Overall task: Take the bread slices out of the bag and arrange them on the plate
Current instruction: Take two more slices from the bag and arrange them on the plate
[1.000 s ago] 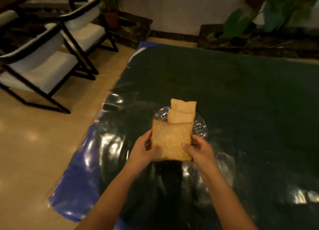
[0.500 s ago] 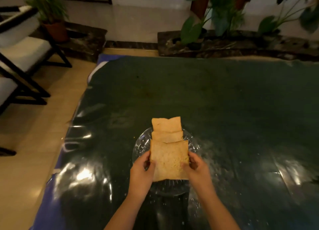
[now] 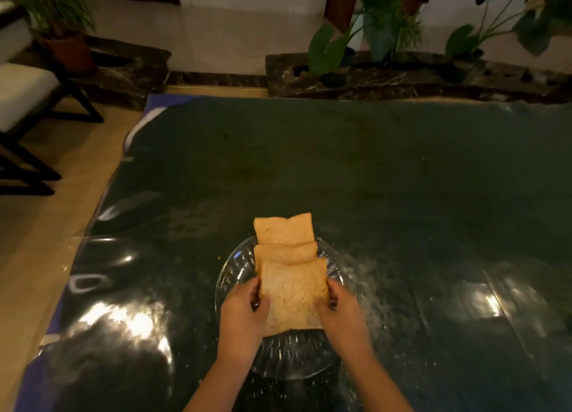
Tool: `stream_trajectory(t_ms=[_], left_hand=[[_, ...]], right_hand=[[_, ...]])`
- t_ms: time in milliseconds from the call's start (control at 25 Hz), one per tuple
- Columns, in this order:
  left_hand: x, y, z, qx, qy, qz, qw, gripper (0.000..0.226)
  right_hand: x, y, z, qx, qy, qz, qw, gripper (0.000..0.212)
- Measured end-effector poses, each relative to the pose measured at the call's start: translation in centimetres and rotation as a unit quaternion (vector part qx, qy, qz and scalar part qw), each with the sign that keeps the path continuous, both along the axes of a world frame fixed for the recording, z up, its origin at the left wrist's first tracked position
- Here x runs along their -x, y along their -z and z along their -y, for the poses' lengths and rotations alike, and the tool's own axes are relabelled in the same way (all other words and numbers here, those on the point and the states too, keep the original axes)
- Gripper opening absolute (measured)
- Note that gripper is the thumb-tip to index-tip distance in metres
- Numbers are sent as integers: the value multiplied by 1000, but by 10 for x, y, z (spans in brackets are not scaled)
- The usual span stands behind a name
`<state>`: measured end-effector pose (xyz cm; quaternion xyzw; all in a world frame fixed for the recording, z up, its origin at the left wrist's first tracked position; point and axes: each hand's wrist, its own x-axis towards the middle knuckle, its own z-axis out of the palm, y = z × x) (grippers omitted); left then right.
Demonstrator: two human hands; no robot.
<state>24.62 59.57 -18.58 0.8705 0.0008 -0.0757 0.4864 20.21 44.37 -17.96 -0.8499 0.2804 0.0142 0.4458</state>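
Both hands grip one square tan bread slice (image 3: 294, 297) over the round clear glass plate (image 3: 229, 275): the left hand (image 3: 243, 317) pinches its left edge, the right hand (image 3: 342, 315) its right. Two more tan slices (image 3: 283, 232) overlap at the plate's far rim, near the dark green plastic-covered table's (image 3: 402, 179) front edge.

Bread slice (image 3: 294, 297) between both hands: tan, speckled crumb. Two slices beyond the grip: golden-brown. Glass plate (image 3: 291, 362) beneath: clear, ribbed. Table cover (image 3: 371, 170): dark green, glossy.
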Motion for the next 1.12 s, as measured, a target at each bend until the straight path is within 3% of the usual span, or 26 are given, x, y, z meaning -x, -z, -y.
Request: stream_trajectory(t_ms=[320,560,880,1000,1120], left_hand=[[3,-15,3,6,-53,-1,999,22],[28,-25,-13,28,-45,-39,998,21],[48,-10,-16,12,-46,-66,997,19],[47,-8,-17,-17,-40,-58,997,21],[41,-5,-19,-29,-61,-25,997,39]], right_hand=[[-5,-19,-4,56,83,15,995,18],[27,-30,2,-28,72,29,997,15],[44,-10,-2,-38,64,-10,997,12],[43,-7,-1,-4,31,-30,999,19],[40,-6,0,49,26,4,998,42]])
